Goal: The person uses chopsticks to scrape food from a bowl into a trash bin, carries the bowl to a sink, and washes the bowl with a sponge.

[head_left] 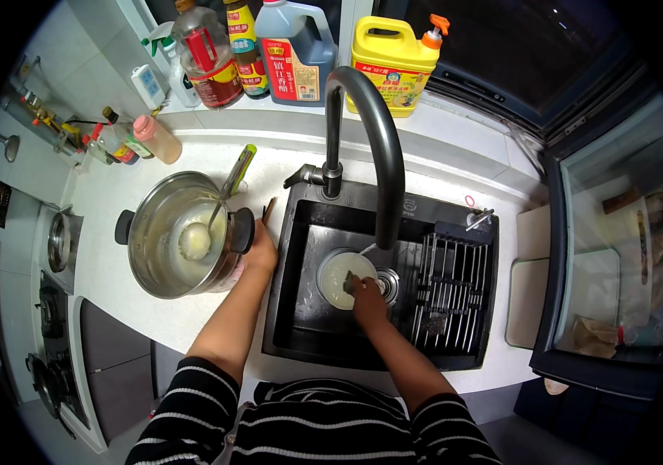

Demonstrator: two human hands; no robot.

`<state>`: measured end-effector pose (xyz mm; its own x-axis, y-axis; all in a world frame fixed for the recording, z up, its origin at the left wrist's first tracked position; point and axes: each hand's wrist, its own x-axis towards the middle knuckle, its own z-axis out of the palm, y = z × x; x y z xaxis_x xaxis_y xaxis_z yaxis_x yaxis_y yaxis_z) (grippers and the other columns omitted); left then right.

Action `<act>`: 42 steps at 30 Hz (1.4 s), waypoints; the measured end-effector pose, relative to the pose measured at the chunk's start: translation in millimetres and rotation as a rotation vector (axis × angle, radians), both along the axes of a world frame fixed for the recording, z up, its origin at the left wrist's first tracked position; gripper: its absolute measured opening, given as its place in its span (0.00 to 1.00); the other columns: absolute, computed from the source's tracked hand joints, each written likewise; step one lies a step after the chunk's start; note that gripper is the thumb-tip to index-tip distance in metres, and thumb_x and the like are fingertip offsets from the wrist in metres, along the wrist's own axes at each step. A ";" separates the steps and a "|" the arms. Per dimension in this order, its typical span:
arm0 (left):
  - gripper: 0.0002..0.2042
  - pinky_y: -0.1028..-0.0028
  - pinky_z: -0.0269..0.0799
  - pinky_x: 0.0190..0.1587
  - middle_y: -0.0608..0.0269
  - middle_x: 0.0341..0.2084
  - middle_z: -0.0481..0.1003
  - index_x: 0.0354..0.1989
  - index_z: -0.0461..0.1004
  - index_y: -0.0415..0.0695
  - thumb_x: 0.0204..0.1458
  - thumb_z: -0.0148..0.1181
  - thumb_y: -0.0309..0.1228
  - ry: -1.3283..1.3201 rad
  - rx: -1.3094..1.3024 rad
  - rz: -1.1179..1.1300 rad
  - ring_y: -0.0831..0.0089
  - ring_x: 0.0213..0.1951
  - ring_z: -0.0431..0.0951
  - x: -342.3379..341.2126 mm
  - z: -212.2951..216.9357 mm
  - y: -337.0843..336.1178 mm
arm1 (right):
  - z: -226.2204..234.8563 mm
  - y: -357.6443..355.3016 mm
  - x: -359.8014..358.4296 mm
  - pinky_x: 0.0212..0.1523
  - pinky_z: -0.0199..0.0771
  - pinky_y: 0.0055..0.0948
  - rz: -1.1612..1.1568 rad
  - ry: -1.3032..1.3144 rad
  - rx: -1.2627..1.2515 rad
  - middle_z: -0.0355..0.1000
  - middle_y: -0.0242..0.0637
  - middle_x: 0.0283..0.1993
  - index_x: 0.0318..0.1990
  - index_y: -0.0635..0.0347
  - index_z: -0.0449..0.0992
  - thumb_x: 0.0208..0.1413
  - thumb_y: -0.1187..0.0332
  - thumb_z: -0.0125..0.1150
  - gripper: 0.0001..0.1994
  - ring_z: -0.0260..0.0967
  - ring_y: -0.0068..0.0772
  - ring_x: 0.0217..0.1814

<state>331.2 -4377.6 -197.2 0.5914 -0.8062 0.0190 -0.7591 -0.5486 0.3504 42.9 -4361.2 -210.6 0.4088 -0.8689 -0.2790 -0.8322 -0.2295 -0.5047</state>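
Note:
My left hand (262, 249) is closed at the right handle (243, 231) of a steel pot (152, 260) on the counter; the handle hides part of the fingers. Thin brown sticks (269, 208), like chopsticks, stick out just beyond that hand. Inside the pot rests a ladle (227, 186) with a green-ended handle, its bowl in a pale residue. Down in the black sink (308, 325), my right hand (368, 296) pinches a small dark green piece (348, 282), like a scrubbing pad, over a round bowl (334, 276) of cloudy, whitish liquid.
A dark tap (389, 170) arches over the sink. A metal drying rack (451, 291) spans the sink's right side. Bottles and a yellow pump jug (393, 66) line the back ledge. An open window sash (552, 256) reaches in from the right. The stove (53, 349) is far left.

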 end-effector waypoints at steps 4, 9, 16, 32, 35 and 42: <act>0.30 0.60 0.55 0.58 0.40 0.55 0.57 0.58 0.54 0.35 0.43 0.55 0.24 -0.114 -0.084 -0.154 0.46 0.57 0.57 -22.2 25.2 8.2 | -16.8 16.1 7.1 0.57 0.50 0.60 0.466 0.220 -0.231 0.62 0.41 0.57 0.52 0.58 0.67 0.53 0.61 0.50 0.20 0.52 0.46 0.63; 0.33 0.52 0.47 0.61 0.40 0.58 0.52 0.58 0.55 0.35 0.41 0.60 0.25 0.074 -0.273 -0.474 0.41 0.61 0.50 -81.7 70.4 45.9 | -72.7 12.8 -0.7 0.56 0.54 0.55 0.605 0.511 -0.489 0.68 0.41 0.49 0.42 0.57 0.75 0.52 0.62 0.47 0.15 0.59 0.43 0.58; 0.28 0.61 0.54 0.60 0.44 0.58 0.54 0.55 0.59 0.38 0.44 0.61 0.28 0.400 -0.045 -0.447 0.46 0.60 0.54 -120.4 39.6 107.0 | -52.9 -10.8 -7.6 0.41 0.65 0.41 0.762 0.557 -0.287 0.74 0.34 0.31 0.30 0.54 0.77 0.49 0.65 0.49 0.10 0.71 0.34 0.38; 0.46 0.51 0.67 0.45 0.49 0.54 0.61 0.62 0.44 0.43 0.40 0.62 0.54 1.569 0.298 0.402 0.54 0.46 0.70 -139.8 52.1 43.2 | 37.9 -22.1 9.2 0.41 0.69 0.36 0.145 -0.347 0.359 0.74 0.48 0.36 0.39 0.62 0.75 0.36 0.63 0.69 0.21 0.72 0.48 0.40; 0.43 0.56 0.72 0.35 0.49 0.52 0.63 0.61 0.48 0.44 0.39 0.64 0.49 1.508 0.279 0.382 0.55 0.43 0.73 -135.4 45.4 37.2 | 36.2 0.4 21.8 0.47 0.67 0.35 0.096 -0.563 0.274 0.71 0.50 0.45 0.48 0.60 0.70 0.39 0.66 0.67 0.25 0.69 0.49 0.48; 0.29 0.58 0.72 0.31 0.53 0.46 0.66 0.55 0.57 0.46 0.40 0.53 0.36 1.525 0.309 0.150 0.58 0.43 0.71 -96.7 61.6 22.2 | 63.3 3.6 -24.1 0.54 0.57 0.41 0.538 -0.094 -0.659 0.69 0.40 0.48 0.48 0.51 0.70 0.47 0.67 0.52 0.17 0.61 0.46 0.56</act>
<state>234.5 -4355.4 -135.6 -0.0306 -0.5997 -0.7996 0.2612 -0.7770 0.5727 18.8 -4357.5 -147.3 0.8085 -0.5225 0.2706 -0.4869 -0.8523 -0.1910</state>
